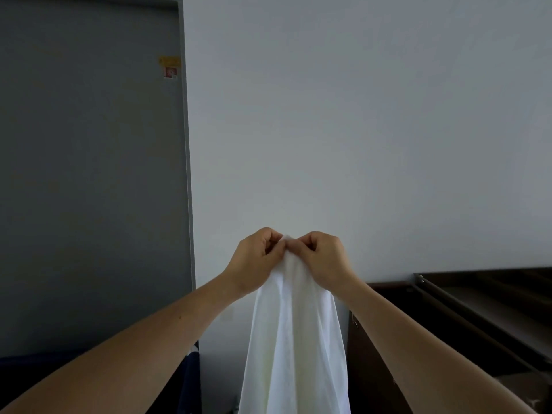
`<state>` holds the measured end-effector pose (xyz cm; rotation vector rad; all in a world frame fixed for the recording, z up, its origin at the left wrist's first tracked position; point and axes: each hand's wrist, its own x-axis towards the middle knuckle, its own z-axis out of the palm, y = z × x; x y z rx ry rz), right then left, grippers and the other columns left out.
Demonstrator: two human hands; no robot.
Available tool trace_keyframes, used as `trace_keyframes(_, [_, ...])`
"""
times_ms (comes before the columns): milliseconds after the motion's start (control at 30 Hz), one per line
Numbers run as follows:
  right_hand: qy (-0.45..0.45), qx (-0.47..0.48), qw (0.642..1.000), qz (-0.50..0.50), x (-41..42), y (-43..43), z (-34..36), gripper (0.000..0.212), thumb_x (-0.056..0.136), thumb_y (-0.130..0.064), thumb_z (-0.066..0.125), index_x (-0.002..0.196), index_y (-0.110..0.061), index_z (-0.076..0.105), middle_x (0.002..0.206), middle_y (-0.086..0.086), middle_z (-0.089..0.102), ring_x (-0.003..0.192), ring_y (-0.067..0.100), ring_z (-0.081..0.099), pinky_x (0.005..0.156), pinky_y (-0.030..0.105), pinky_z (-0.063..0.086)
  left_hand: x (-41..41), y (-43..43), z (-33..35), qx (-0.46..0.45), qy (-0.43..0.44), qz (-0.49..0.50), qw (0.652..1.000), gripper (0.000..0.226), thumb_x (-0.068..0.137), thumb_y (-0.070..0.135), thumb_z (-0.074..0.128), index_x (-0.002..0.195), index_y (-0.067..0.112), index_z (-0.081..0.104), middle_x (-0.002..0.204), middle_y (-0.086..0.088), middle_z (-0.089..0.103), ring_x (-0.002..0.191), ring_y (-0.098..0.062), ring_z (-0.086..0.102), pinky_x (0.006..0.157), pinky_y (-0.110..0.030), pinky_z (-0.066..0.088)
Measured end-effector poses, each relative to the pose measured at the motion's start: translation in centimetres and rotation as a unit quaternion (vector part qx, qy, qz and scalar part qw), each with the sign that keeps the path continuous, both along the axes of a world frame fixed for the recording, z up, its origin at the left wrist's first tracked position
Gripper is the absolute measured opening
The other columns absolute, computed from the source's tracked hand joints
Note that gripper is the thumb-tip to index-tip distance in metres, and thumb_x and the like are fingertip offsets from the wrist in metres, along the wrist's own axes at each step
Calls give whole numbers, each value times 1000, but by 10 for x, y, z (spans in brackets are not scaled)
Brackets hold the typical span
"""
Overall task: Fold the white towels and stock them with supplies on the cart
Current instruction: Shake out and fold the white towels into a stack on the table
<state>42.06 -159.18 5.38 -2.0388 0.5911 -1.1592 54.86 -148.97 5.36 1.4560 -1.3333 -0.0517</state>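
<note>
A white towel point(295, 342) hangs straight down in front of me, raised at arm's length before a pale wall. My left hand point(257, 258) and my right hand point(327, 259) pinch its top edge side by side, knuckles almost touching, fingers closed on the cloth. The towel's lower end runs out of the bottom of the view. No cart shows in this view.
A grey door point(89, 174) with a small yellow and red sticker point(170, 67) fills the left. Dark brown wooden furniture point(478, 309) with a metal rail point(448, 303) stands at the lower right. Something dark blue point(191, 372) sits low by the door.
</note>
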Motion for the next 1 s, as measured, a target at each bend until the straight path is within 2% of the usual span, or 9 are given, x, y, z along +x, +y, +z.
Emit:
trace_keyframes(133, [81, 51, 995, 37, -6, -3, 2, 39, 80, -40, 79, 75, -3, 67, 64, -5, 59, 58, 9, 52, 56, 24, 41, 2, -1, 6, -30, 4, -3, 1000, 5, 99, 21, 59, 95, 24, 61, 85, 3, 72, 75, -3, 65, 66, -15, 50])
trace_keyframes(267, [162, 61, 985, 18, -13, -5, -5, 32, 77, -24, 75, 50, -20, 58, 54, -8, 46, 55, 10, 41, 52, 21, 34, 12, -10, 31, -74, 39, 43, 996, 17, 98, 12, 57, 92, 28, 55, 80, 0, 67, 61, -2, 55, 55, -13, 43])
trace_keyframes(467, [164, -10, 986, 0, -14, 0, 16, 31, 80, -22, 65, 58, -8, 49, 59, 2, 40, 55, 14, 36, 51, 27, 31, 31, -18, 100, -158, 101, 118, 975, 8, 98, 15, 55, 102, 22, 56, 91, 9, 60, 78, -7, 57, 58, -13, 41])
trace_keyframes(567, [99, -20, 995, 10, -9, 11, 20, 38, 79, -43, 62, 62, -11, 49, 55, -10, 43, 49, 9, 36, 50, 28, 33, 20, -23, 113, -139, 56, 74, 986, 8, 98, 19, 55, 99, 27, 55, 92, 6, 64, 77, -4, 59, 60, -14, 43])
trace_keyframes(633, [79, -3, 997, 15, -8, 15, 13, 41, 74, -60, 66, 71, -20, 56, 71, -15, 57, 62, 7, 50, 58, 26, 39, 12, -26, 111, -136, 32, 69, 988, 13, 98, 19, 55, 93, 32, 53, 86, 6, 65, 69, -2, 58, 56, -14, 44])
trace_keyframes(767, [92, -62, 993, -47, -6, 12, -15, 10, 83, -42, 71, 83, -33, 68, 90, -17, 66, 87, 6, 61, 77, 28, 51, 11, -26, 102, -137, 33, 83, 986, 12, 99, 19, 54, 94, 30, 52, 85, 4, 63, 61, 0, 55, 50, -13, 43])
trace_keyframes(833, [96, -81, 989, -81, -6, 11, -24, 20, 85, -49, 67, 96, -33, 69, 98, -17, 63, 90, 6, 58, 78, 29, 49, 10, -26, 99, -136, 30, 68, 988, 14, 99, 19, 55, 92, 30, 52, 85, 4, 64, 58, 4, 55, 49, -11, 43])
trace_keyframes(900, [121, -92, 982, -114, -5, 8, -30, 29, 86, -55, 63, 87, -27, 60, 95, -13, 55, 82, 9, 54, 68, 28, 44, 6, -27, 96, -136, 18, 49, 989, 14, 98, 18, 55, 91, 31, 52, 83, 4, 65, 56, 8, 54, 50, -9, 42])
trace_keyframes(1000, [139, -72, 984, -90, -4, 6, -39, 42, 93, -45, 61, 68, -14, 44, 79, -4, 47, 69, 17, 47, 62, 34, 41, 6, -28, 96, -144, 10, 59, 988, 15, 98, 19, 55, 91, 32, 52, 84, 6, 65, 62, 8, 56, 54, -8, 43])
